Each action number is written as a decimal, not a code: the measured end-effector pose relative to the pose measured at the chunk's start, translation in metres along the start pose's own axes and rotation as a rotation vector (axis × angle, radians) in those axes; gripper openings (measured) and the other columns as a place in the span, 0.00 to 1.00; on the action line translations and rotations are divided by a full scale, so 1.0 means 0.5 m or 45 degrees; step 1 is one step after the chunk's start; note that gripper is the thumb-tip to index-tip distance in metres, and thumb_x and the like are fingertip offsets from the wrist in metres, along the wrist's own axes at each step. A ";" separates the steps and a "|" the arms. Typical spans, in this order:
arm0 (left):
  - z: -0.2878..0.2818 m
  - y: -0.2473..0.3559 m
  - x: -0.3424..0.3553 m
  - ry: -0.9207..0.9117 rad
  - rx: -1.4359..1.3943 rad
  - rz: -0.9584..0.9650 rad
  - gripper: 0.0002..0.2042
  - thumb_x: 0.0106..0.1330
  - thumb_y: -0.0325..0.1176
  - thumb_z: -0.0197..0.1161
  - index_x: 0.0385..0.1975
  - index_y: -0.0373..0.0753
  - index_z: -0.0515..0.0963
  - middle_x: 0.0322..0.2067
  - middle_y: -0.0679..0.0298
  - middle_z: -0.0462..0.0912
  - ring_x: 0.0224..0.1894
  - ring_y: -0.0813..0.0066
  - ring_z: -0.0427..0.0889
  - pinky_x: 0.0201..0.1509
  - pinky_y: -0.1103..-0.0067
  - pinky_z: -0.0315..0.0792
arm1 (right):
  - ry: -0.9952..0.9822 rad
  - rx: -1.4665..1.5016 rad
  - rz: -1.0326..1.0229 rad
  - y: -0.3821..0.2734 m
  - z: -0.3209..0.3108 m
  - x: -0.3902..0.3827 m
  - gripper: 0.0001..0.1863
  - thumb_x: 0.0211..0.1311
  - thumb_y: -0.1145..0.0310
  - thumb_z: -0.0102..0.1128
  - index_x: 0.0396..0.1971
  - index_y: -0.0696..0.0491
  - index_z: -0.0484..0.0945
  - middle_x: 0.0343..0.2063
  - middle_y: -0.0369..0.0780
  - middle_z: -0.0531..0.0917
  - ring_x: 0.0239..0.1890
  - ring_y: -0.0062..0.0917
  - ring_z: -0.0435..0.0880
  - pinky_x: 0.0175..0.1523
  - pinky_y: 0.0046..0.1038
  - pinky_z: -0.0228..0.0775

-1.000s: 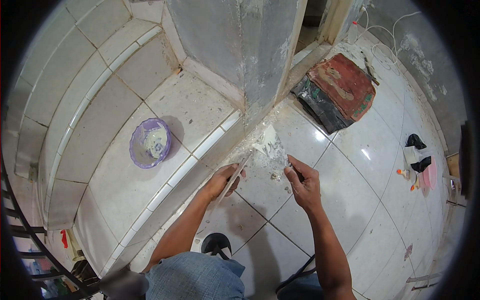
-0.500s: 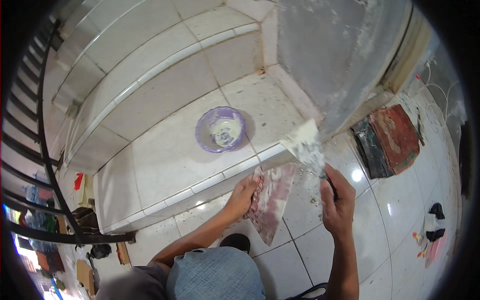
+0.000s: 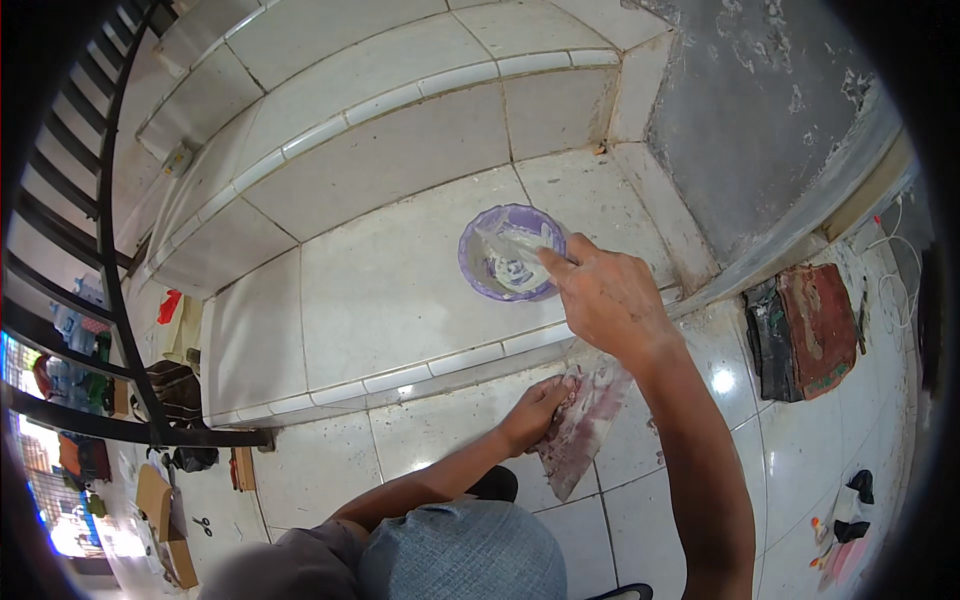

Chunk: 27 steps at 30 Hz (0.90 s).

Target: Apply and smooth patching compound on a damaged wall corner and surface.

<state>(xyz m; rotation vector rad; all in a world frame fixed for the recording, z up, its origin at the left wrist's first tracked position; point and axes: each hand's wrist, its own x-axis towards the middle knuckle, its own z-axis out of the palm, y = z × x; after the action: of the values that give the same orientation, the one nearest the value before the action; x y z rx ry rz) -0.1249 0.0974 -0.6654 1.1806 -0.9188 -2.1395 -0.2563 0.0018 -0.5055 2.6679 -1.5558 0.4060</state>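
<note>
A purple scalloped bowl [image 3: 468, 272] sits on the lowest white-tiled step, with pale putty-like paste smeared inside. Over its right rim reaches my right hand [image 3: 615, 300], closed around a putty knife [image 3: 497, 236] whose blade dips into the bowl. The knife's handle is mostly hidden under my fingers. Lower down, in front of the step, my left hand [image 3: 538, 415] grips one edge of a flat, pinkish, roughly triangular plate [image 3: 588, 430] streaked with white paste. My right forearm passes close by the plate's right side.
Tiled stairs [image 3: 400, 150] rise beyond the bowl, beside a peeling grey wall [image 3: 740, 130]. A black metal railing [image 3: 112, 260] stands at left. Right of me lies a worn red-brown slab [image 3: 818, 330] on the floor. Scissors [image 3: 203, 526] and a cardboard box [image 3: 152, 500] lie lower left.
My right hand has moved up and left, bringing the putty knife from above the plate into the bowl. The paste load seen on its blade is no longer visible. My left hand still holds the plate.
</note>
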 end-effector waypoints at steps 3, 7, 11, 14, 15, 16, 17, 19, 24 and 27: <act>0.001 0.020 0.009 0.036 -0.004 0.006 0.16 0.72 0.51 0.47 0.35 0.45 0.73 0.20 0.75 0.69 0.19 0.87 0.65 0.20 0.86 0.61 | -0.007 0.012 0.019 0.001 0.008 -0.005 0.18 0.58 0.72 0.54 0.50 0.49 0.78 0.37 0.41 0.77 0.29 0.35 0.83 0.35 0.36 0.76; 0.013 0.038 -0.003 0.045 -0.016 -0.067 0.15 0.72 0.50 0.49 0.36 0.45 0.72 0.21 0.74 0.70 0.18 0.86 0.67 0.20 0.86 0.62 | -0.076 0.017 0.069 0.006 0.010 -0.016 0.18 0.57 0.72 0.55 0.50 0.49 0.78 0.36 0.41 0.76 0.30 0.35 0.82 0.34 0.36 0.76; 0.015 0.047 -0.003 0.070 -0.094 -0.061 0.12 0.71 0.45 0.50 0.41 0.44 0.72 0.22 0.74 0.71 0.20 0.86 0.68 0.21 0.85 0.63 | -0.024 0.051 0.069 0.003 0.007 -0.024 0.19 0.57 0.72 0.56 0.50 0.48 0.78 0.34 0.40 0.75 0.30 0.35 0.82 0.34 0.36 0.76; 0.022 0.062 -0.012 0.057 -0.195 0.006 0.10 0.70 0.40 0.50 0.43 0.43 0.71 0.24 0.73 0.72 0.20 0.85 0.69 0.22 0.85 0.65 | 0.024 0.084 0.125 0.000 0.009 -0.029 0.18 0.57 0.71 0.57 0.50 0.48 0.78 0.33 0.40 0.75 0.29 0.35 0.82 0.34 0.36 0.76; 0.023 0.064 -0.011 0.054 -0.194 0.005 0.10 0.70 0.40 0.50 0.43 0.43 0.71 0.24 0.73 0.72 0.20 0.85 0.69 0.22 0.85 0.65 | 0.061 0.112 0.124 0.000 0.005 -0.032 0.18 0.58 0.71 0.57 0.50 0.48 0.78 0.32 0.40 0.75 0.29 0.35 0.82 0.34 0.36 0.76; 0.025 0.066 -0.009 0.067 -0.232 0.023 0.10 0.70 0.39 0.50 0.44 0.43 0.71 0.25 0.73 0.72 0.21 0.86 0.69 0.22 0.85 0.65 | 0.098 0.140 0.123 0.001 0.001 -0.035 0.18 0.58 0.71 0.57 0.49 0.48 0.78 0.32 0.40 0.75 0.29 0.35 0.81 0.33 0.37 0.76; 0.025 0.066 -0.009 0.082 -0.268 0.038 0.09 0.69 0.37 0.49 0.45 0.43 0.70 0.26 0.72 0.73 0.21 0.86 0.69 0.22 0.85 0.65 | 0.098 0.140 0.127 0.000 0.000 -0.034 0.18 0.58 0.71 0.57 0.49 0.48 0.78 0.32 0.40 0.75 0.29 0.35 0.81 0.33 0.37 0.76; 0.017 0.057 -0.002 0.058 -0.270 0.089 0.09 0.69 0.36 0.50 0.46 0.42 0.70 0.27 0.72 0.73 0.22 0.87 0.70 0.23 0.85 0.65 | -0.012 0.087 0.173 -0.004 -0.004 -0.030 0.17 0.58 0.72 0.56 0.49 0.48 0.79 0.32 0.40 0.76 0.30 0.34 0.81 0.35 0.36 0.74; 0.036 0.080 -0.010 -0.052 -0.259 0.228 0.09 0.69 0.33 0.52 0.47 0.41 0.69 0.27 0.73 0.72 0.23 0.88 0.69 0.23 0.86 0.63 | 0.310 0.534 0.202 0.037 -0.026 -0.085 0.17 0.58 0.74 0.57 0.49 0.54 0.78 0.28 0.40 0.77 0.26 0.32 0.77 0.34 0.29 0.69; 0.038 0.100 -0.023 -0.191 -0.239 0.226 0.11 0.71 0.33 0.51 0.50 0.39 0.68 0.33 0.71 0.75 0.30 0.87 0.73 0.31 0.85 0.70 | 0.348 1.073 0.380 0.051 -0.030 -0.153 0.17 0.60 0.72 0.57 0.50 0.58 0.77 0.27 0.37 0.79 0.24 0.25 0.73 0.33 0.24 0.66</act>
<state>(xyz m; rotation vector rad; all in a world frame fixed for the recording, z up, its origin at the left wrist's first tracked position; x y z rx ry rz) -0.1297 0.0798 -0.6139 0.8254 -0.8311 -2.1378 -0.3171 0.0567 -0.5119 2.6519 -2.0028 1.6896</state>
